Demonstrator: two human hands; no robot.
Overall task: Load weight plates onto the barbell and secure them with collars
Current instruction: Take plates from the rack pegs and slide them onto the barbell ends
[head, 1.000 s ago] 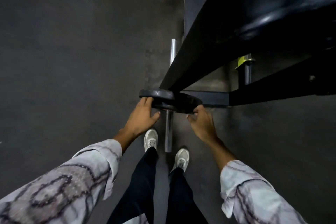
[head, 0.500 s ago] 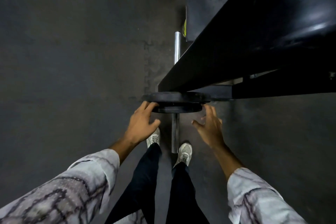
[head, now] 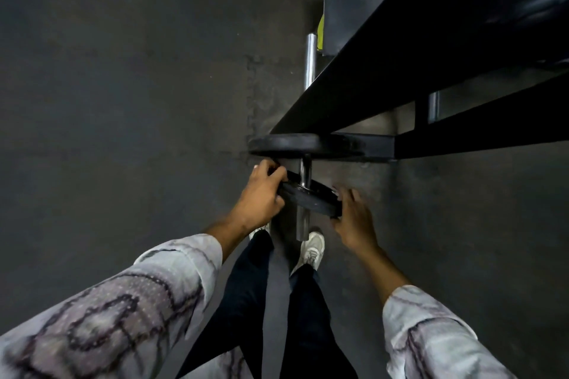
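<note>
my left hand (head: 261,191) grips the small plate's (head: 309,198) left rim, my right hand (head: 354,218) pressing flat on its right edge. it wasn't here a moment ago; now it's tilted on the barbell sleeve (head: 303,221), near the big plate (head: 292,146).

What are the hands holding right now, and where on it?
A small weight plate, threaded on the barbell sleeve. The left hand grips its left rim with curled fingers; the right hand presses against its right rim, fingers fairly straight.
</note>
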